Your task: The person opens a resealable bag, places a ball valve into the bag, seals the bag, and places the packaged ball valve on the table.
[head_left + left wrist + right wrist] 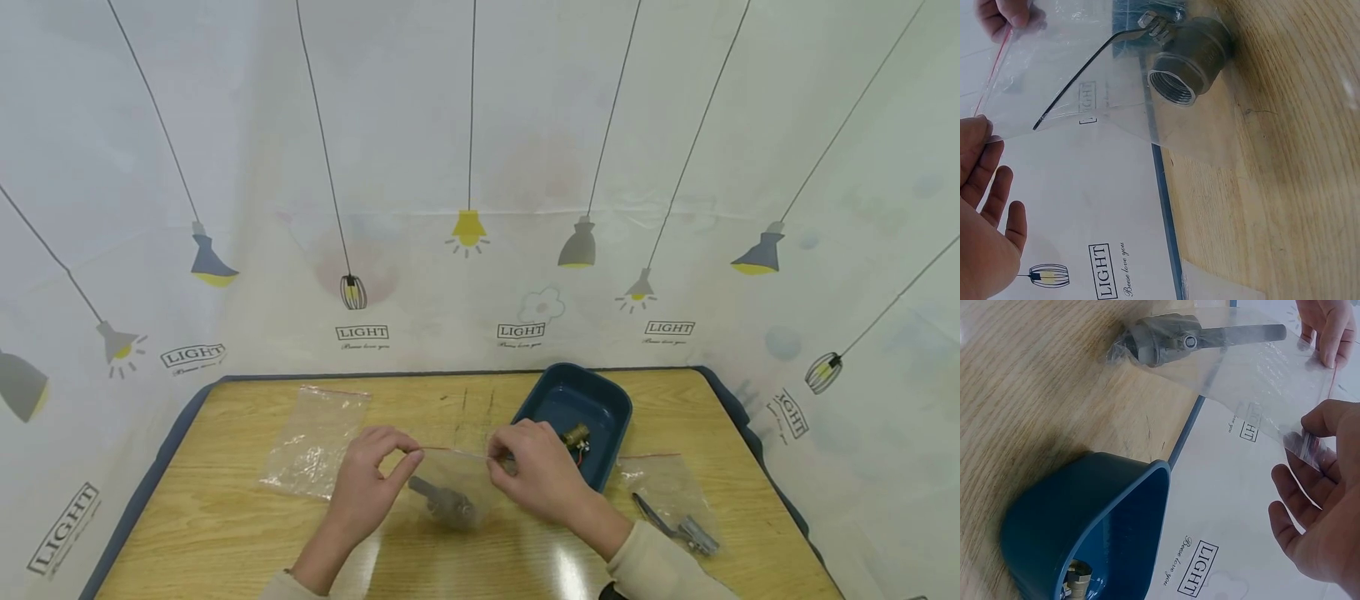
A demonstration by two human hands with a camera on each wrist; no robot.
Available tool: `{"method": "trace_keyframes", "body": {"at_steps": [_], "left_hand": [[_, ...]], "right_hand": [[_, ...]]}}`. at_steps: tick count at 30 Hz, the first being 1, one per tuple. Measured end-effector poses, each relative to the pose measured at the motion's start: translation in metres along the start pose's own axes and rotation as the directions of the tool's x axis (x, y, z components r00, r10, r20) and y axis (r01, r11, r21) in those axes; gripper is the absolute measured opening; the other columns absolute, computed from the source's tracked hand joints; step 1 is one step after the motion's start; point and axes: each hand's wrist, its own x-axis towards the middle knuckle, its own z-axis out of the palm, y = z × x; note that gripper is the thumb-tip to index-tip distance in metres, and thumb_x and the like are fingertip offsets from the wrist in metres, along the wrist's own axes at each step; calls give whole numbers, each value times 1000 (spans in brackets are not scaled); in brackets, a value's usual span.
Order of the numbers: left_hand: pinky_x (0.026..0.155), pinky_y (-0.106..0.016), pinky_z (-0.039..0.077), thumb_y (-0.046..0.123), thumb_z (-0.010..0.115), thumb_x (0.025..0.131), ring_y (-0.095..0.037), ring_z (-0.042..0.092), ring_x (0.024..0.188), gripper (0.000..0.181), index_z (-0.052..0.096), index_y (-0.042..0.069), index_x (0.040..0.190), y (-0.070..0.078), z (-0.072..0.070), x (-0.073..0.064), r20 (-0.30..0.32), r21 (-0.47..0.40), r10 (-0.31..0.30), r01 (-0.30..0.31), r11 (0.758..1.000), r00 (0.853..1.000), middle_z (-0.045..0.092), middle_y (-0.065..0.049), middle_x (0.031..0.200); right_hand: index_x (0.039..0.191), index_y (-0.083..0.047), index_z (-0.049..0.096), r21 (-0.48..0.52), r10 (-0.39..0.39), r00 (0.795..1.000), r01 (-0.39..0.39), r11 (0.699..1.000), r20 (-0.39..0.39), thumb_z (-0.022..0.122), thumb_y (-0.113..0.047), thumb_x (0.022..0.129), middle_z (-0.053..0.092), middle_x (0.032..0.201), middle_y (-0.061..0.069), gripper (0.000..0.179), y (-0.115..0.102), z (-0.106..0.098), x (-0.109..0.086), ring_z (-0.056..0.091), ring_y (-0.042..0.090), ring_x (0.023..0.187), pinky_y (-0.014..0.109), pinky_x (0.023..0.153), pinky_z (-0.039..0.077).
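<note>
A clear zip bag [480,477] with a red strip along its top hangs between both hands. Inside it lies a metal ball valve [1194,59] with a threaded opening and a long flat lever handle [1244,335]. My left hand [369,479] pinches one top corner of the bag between thumb and forefinger. The opposite top corner is pinched by my right hand [542,468], whose other fingers are loosely bent in the right wrist view. The valve hangs low, at or just above the wooden table; contact is hard to tell.
Behind my right hand stands a blue bin [567,392] holding brass fittings [576,435]. At the right lies another zip bag [660,475] containing a lever valve [697,535]. A flat clear bag [311,442] rests on the left. A printed curtain [420,292] surrounds the table's edges.
</note>
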Motion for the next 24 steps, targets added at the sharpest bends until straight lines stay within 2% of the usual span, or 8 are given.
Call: {"method": "trace_keyframes", "body": {"at_steps": [8, 16, 24], "left_hand": [[91, -44, 46, 17, 75, 85, -7, 60, 95, 10, 70, 25, 86, 1, -1, 0, 4, -3, -8, 8, 1000, 1000, 66, 20, 85], [89, -41, 47, 17, 75, 84, -5, 60, 93, 11, 70, 26, 85, -2, 0, 0, -6, 6, 8, -7, 1000, 1000, 66, 20, 85], [86, -38, 49, 17, 76, 84, -5, 60, 93, 11, 70, 26, 86, -2, 0, 0, -14, 21, -1, 2, 1000, 1000, 66, 20, 85]], "right_hand": [[83, -30, 61, -11, -3, 1000, 3, 1000, -1, 67, -28, 89, 60, 80, -21, 9, 2, 2, -1, 51, 0, 79, 31, 79, 45], [83, -30, 61, 0, 5, 1000, -5, 1000, 0, 67, -27, 89, 59, 78, -21, 9, 2, 1, 0, 52, 1, 79, 32, 79, 44], [81, -31, 61, 11, 10, 1000, -10, 1000, -8, 67, -26, 88, 58, 76, -22, 11, 3, -1, -2, 54, 3, 79, 33, 80, 45]]}}
